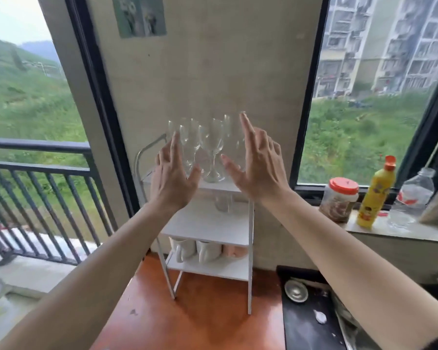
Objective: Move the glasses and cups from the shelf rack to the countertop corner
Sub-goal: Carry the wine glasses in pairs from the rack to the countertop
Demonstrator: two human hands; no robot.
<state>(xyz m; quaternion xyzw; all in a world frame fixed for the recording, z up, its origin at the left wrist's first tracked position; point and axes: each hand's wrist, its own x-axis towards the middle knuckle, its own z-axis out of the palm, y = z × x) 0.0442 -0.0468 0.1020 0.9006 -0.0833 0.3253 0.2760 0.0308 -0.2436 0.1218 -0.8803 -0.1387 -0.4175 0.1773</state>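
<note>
Hands both open, fingers spread, holding nothing: left hand (171, 173) and right hand (259, 162) flank the wine glasses (210, 147) on the rack (250, 248) top shelf. Can't tell if any finger touches glass yet; motion blur.

Glasses stand upright in a tight cluster, stems close, some touching or nearly. More stock lower: one clear glass (223, 203) on the second shelf, white mugs (197, 250) and a pink cup (234, 250) on the third.

Looks like the reach phase, nothing moved off the top shelf as far as I can see.

Suggested approach: take outer glasses first, one per hand, pinch the stem or cup the bowl low. Lift straight up before pulling back so bases clear neighbours. Don't sweep sideways; cluster will domino.

Rack stands on the orange bench (187, 311). Windowsill on the right holds a jar (339, 198), yellow bottle (376, 195) and water bottle (412, 198).
</note>
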